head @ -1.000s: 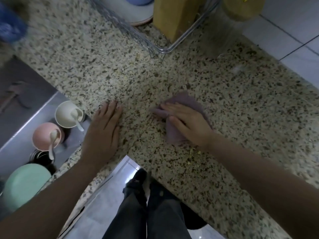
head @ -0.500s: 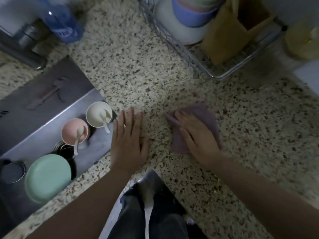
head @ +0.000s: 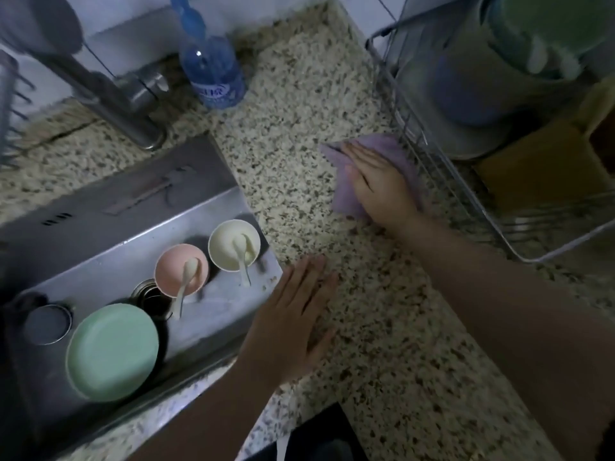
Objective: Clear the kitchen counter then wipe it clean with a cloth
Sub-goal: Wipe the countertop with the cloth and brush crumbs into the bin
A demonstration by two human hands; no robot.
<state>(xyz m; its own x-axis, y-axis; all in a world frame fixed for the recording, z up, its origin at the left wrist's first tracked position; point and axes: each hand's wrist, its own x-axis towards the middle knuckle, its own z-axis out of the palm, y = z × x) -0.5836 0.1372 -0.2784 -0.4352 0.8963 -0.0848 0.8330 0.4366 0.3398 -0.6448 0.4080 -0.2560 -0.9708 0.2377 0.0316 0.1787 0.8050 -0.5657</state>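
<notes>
Right hand (head: 379, 184) flat on purple cloth (head: 346, 201), fingers spread, palm pressing it to speckled worktop (head: 299, 154), no pinching grip. Cloth at 1 o'clock of frame, its right edge just beside wire rack (head: 416, 151). Left hand (head: 293, 324) at 6 o'clock, open, palm down on worktop by sink (head: 100, 227) corner, holding nothing. In sink at 9 o'clock: cream bowl (head: 223, 244) and pink bowl (head: 169, 267), spoon in each, green plate (head: 111, 352) nearer. Blue bottle (head: 211, 71) upright at 11 o'clock, near tap (head: 129, 104).
</notes>
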